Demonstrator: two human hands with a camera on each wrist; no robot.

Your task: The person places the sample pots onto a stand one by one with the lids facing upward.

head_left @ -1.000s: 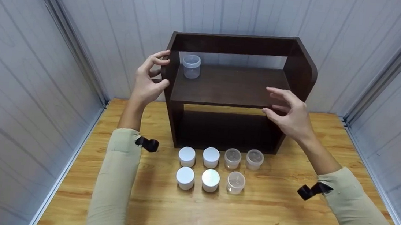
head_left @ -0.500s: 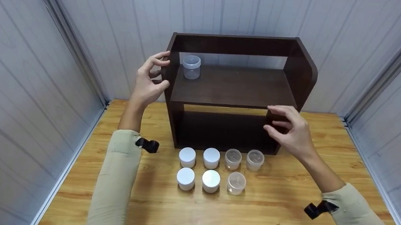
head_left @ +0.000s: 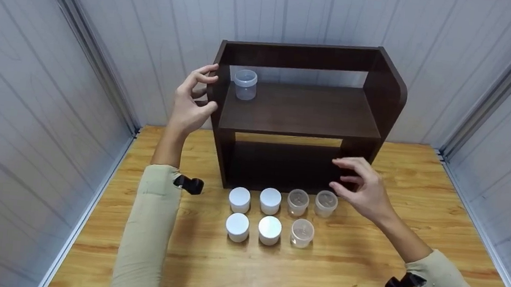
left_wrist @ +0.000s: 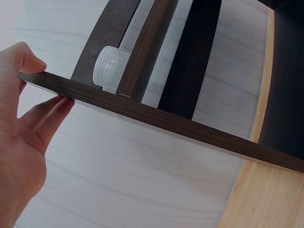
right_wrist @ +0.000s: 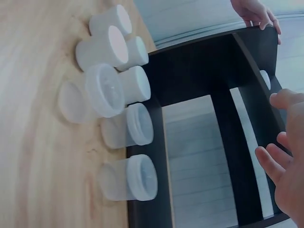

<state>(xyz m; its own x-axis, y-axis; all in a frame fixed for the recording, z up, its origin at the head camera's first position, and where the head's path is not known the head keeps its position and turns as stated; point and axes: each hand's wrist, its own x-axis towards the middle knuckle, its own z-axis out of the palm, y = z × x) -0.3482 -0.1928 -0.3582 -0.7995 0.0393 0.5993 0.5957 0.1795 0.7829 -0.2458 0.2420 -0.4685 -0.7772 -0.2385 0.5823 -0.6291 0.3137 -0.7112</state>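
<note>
My left hand (head_left: 193, 104) grips the left side panel of a dark brown two-tier shelf (head_left: 303, 113); in the left wrist view its thumb and fingers lie on opposite faces of the panel (left_wrist: 156, 114). One clear lidded jar (head_left: 245, 85) stands at the left of the upper tier. Hovering before the lower tier's right end, my right hand (head_left: 363, 189) has loosely bent, spread fingers and holds nothing. Below it is the nearest clear jar (head_left: 325, 204). Two more clear jars, one behind (head_left: 297, 203) and one in front (head_left: 302, 234), stand on the wooden surface.
Several white jars (head_left: 269, 230) stand in two rows left of the clear ones, close to the shelf's front edge. Pale panelled walls (head_left: 79, 75) enclose the wooden surface (head_left: 270, 281) at the back and both sides.
My right hand has moved down from the upper tier's front edge toward the clear jars, its fingers still spread. The left hand keeps its grip; the jars have not moved.
</note>
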